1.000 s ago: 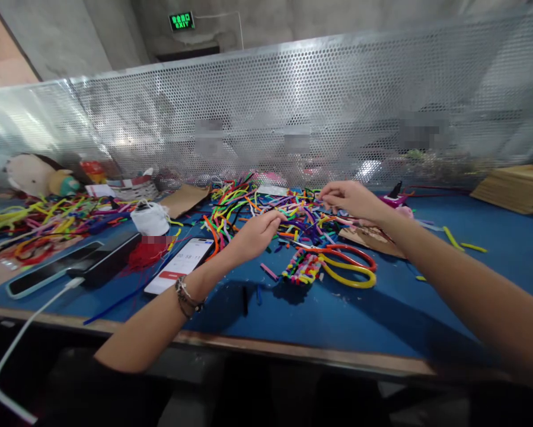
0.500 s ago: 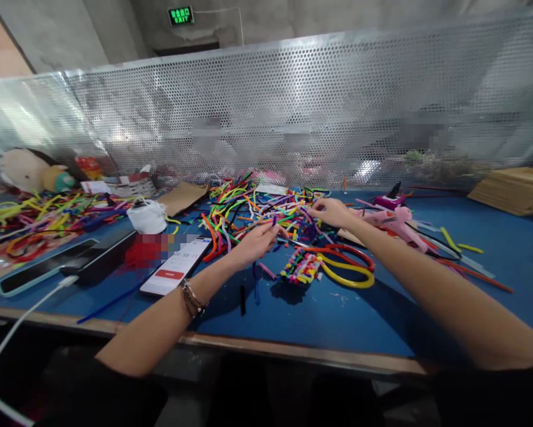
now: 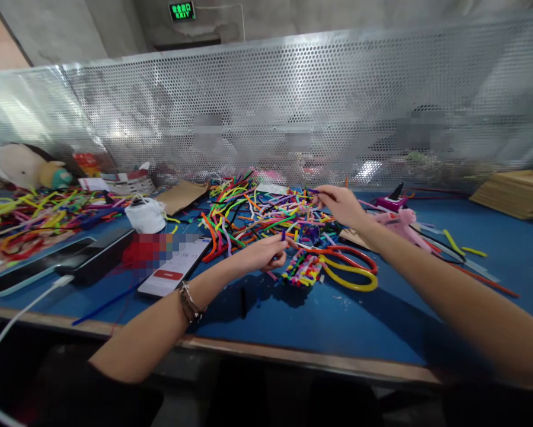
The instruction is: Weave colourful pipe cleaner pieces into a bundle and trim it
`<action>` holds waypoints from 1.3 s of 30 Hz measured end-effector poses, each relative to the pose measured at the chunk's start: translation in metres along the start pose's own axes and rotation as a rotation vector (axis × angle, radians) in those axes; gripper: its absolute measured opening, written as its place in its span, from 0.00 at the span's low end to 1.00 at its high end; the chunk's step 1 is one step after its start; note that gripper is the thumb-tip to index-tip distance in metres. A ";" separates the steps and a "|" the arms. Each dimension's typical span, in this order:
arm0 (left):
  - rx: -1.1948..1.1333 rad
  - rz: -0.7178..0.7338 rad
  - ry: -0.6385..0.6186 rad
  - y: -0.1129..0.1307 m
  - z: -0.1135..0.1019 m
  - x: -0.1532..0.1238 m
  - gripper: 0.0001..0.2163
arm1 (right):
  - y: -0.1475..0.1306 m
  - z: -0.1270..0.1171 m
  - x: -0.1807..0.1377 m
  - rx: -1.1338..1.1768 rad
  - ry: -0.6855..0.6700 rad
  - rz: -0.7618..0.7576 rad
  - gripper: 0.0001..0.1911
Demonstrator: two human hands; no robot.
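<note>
My left hand (image 3: 268,252) is closed, with a short dark purple pipe cleaner (image 3: 283,235) sticking up between thumb and finger. Farther back and to the right, my right hand (image 3: 337,203) pinches a purple pipe cleaner (image 3: 312,191) over the edge of a tangled pile of coloured pipe cleaners (image 3: 243,207). Just right of my left hand rests a small woven piece of multicoloured pipe cleaners (image 3: 302,270). A red loop (image 3: 355,254) and a yellow loop (image 3: 353,285) extend from its right side.
A lit phone (image 3: 175,267), a black power bank (image 3: 95,261) and another phone (image 3: 39,267) lie at left. Right of my right hand is a pink glue gun (image 3: 402,225). Brown cardboard (image 3: 510,193) is stacked far right. A perforated metal screen (image 3: 266,101) stands behind the table.
My right hand has lifted slightly and shifted right, with the purple pipe cleaner at its fingertips. My left hand has moved a little right and lower, its fingers curled more.
</note>
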State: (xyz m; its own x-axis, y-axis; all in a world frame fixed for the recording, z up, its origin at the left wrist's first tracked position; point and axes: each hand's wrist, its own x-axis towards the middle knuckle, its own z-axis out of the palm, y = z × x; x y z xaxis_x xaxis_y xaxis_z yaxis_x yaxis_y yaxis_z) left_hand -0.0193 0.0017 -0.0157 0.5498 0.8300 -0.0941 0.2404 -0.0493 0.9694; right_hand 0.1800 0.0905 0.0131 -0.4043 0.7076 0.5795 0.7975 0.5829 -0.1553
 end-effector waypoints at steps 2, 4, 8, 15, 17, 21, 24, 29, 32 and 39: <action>-0.010 0.010 0.018 0.000 0.001 -0.001 0.09 | -0.015 -0.009 -0.016 -0.007 0.025 -0.118 0.16; -0.026 0.013 -0.006 0.000 0.002 -0.001 0.08 | -0.030 -0.015 -0.036 -0.038 0.012 -0.261 0.13; -0.042 -0.046 -0.150 0.000 0.008 -0.004 0.15 | -0.051 -0.020 -0.072 -0.329 0.159 -0.726 0.17; -0.179 -0.179 -0.377 0.009 0.021 -0.012 0.17 | -0.065 -0.024 -0.093 -0.205 0.177 -0.806 0.18; -0.180 -0.210 -0.453 0.009 0.022 -0.013 0.16 | -0.068 -0.024 -0.097 -0.158 0.134 -0.781 0.17; -0.094 -0.210 -0.573 0.007 0.020 -0.013 0.13 | -0.071 -0.020 -0.103 -0.110 0.041 -0.729 0.21; -0.065 -0.127 -0.570 0.004 0.017 -0.013 0.16 | -0.069 -0.016 -0.105 -0.063 0.019 -0.675 0.19; 0.014 0.022 -0.501 0.004 0.013 -0.014 0.17 | -0.066 -0.015 -0.103 0.049 -0.053 -0.526 0.17; 0.113 0.103 -0.429 0.006 0.010 -0.014 0.14 | -0.068 -0.018 -0.101 0.291 -0.291 -0.351 0.16; -0.118 0.119 -0.483 0.004 0.013 -0.014 0.13 | -0.067 -0.022 -0.099 0.364 -0.215 -0.398 0.16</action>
State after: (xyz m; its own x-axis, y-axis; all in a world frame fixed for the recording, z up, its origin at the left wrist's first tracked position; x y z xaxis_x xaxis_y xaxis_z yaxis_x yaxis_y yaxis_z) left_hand -0.0155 -0.0173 -0.0132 0.8816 0.4695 -0.0487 0.0771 -0.0415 0.9962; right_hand 0.1768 -0.0278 -0.0163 -0.7538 0.4486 0.4801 0.3756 0.8937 -0.2454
